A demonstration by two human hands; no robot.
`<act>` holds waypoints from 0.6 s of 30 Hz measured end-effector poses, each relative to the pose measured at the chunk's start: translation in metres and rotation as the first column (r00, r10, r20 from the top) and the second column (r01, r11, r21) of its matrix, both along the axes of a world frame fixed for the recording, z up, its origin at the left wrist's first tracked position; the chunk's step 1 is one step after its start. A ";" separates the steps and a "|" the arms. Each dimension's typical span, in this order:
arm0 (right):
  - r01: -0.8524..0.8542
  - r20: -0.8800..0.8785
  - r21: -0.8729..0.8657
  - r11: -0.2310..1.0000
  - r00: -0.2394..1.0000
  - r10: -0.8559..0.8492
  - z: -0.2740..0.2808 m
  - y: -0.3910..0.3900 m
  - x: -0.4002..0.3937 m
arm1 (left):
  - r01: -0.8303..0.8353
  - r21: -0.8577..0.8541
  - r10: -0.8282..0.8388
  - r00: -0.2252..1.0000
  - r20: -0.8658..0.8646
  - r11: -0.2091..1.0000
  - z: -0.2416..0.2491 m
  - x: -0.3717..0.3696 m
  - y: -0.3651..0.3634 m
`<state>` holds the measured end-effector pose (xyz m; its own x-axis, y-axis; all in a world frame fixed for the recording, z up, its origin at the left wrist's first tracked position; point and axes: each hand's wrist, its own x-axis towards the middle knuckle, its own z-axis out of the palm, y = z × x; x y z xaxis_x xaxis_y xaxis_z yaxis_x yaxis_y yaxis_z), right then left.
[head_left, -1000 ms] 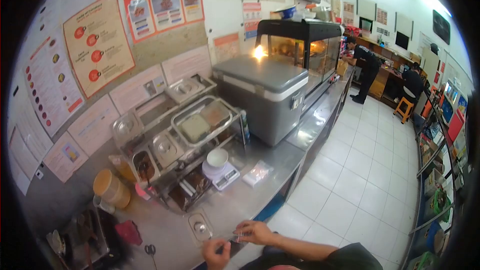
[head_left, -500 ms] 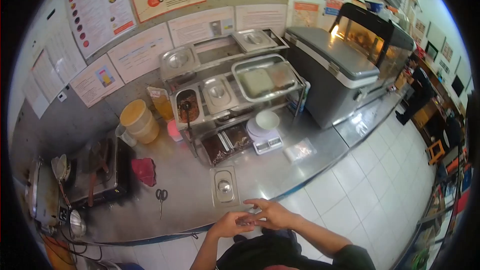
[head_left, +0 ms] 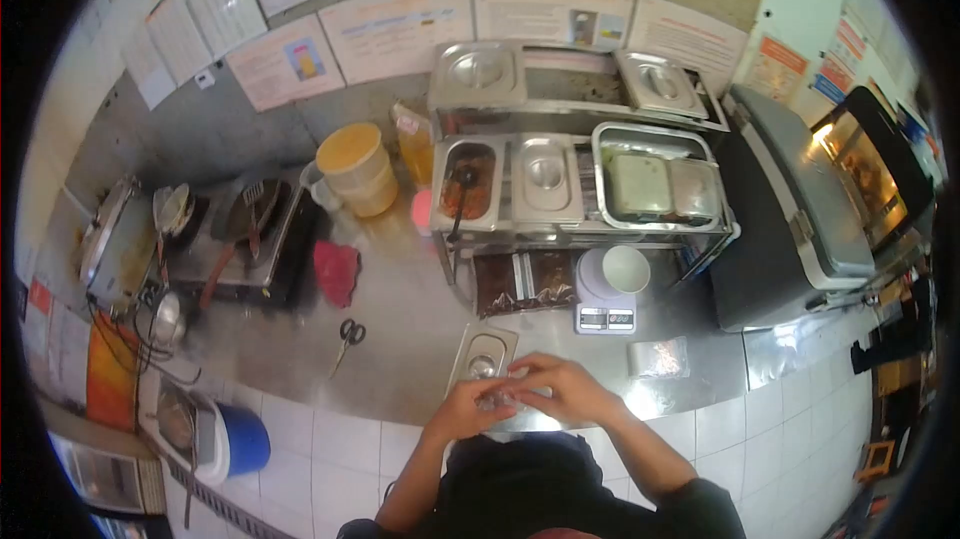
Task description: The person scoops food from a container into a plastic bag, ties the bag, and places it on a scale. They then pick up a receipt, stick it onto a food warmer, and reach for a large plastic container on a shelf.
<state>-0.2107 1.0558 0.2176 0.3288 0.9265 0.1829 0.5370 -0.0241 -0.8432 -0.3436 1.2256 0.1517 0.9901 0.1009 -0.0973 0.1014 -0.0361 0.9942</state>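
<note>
Clear plastic (head_left: 493, 400) lies between the hands, at the counter's (head_left: 400, 369) six o'clock edge. Left hand (head_left: 462, 413) pinches it; right hand (head_left: 566, 389) touches it, grip undetermined. Judged light, thin, pliable, possibly slippery; edges offer best hold. Scissors (head_left: 351, 330) at ten o'clock.

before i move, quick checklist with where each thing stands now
1. Both hands in view: ok, left hand and right hand close together at the counter's near edge.
2. Small clear item between the hands identified: cannot tell, fingers partly hide it.
3. Steel lid fully uncovered by the hands: not ok, its near end is hidden.
4. Bowl on the scale: ok.
5. Scale reading: cannot tell, digits too small.
6. Scissors away from the hands: ok.
</note>
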 end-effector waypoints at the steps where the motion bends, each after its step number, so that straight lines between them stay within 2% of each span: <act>1: -0.020 0.098 -0.018 1.000 0.995 0.022 0.004 0.006 0.007 | -0.014 0.083 0.009 0.998 0.069 0.996 0.007 0.004 0.000; 3: -0.053 0.095 -0.089 0.995 0.994 0.061 0.009 0.021 0.023 | -0.099 0.140 0.087 0.992 0.093 0.985 0.018 0.013 0.002; 5: -0.125 0.289 -0.091 0.988 0.946 0.147 0.008 0.033 0.031 | -0.067 0.216 0.059 0.997 0.044 0.974 0.015 0.013 0.008; 9: -0.181 0.314 -0.146 0.973 0.924 0.219 0.016 0.066 0.040 | -0.072 0.221 0.064 0.997 0.044 0.973 0.017 0.018 0.036; 11: -0.230 0.266 -0.102 0.968 0.931 0.249 0.009 0.081 0.042 | -0.118 0.220 0.092 0.988 0.127 0.968 0.007 0.018 0.053; 12: -0.187 0.245 -0.119 0.975 0.946 0.212 0.008 0.084 0.039 | -0.070 0.200 0.049 0.993 0.108 0.977 0.008 0.015 0.057; 14: -0.088 0.058 0.111 0.990 0.995 0.082 0.006 0.086 0.043 | -0.158 0.144 0.153 0.987 0.044 0.977 0.013 0.020 0.073; 15: -0.041 0.049 0.096 0.995 0.998 0.037 -0.002 0.078 0.044 | -0.111 0.129 0.108 0.994 0.034 0.985 0.005 0.019 0.084; 17: 0.213 -0.278 -0.058 0.975 0.935 -0.221 -0.033 0.053 0.050 | -0.111 0.068 0.103 0.989 0.103 0.992 -0.021 0.011 0.104; 18: 0.367 -0.281 -0.091 0.926 0.883 -0.377 -0.066 0.034 0.054 | -0.088 0.059 0.082 0.991 0.104 0.994 -0.029 0.010 0.109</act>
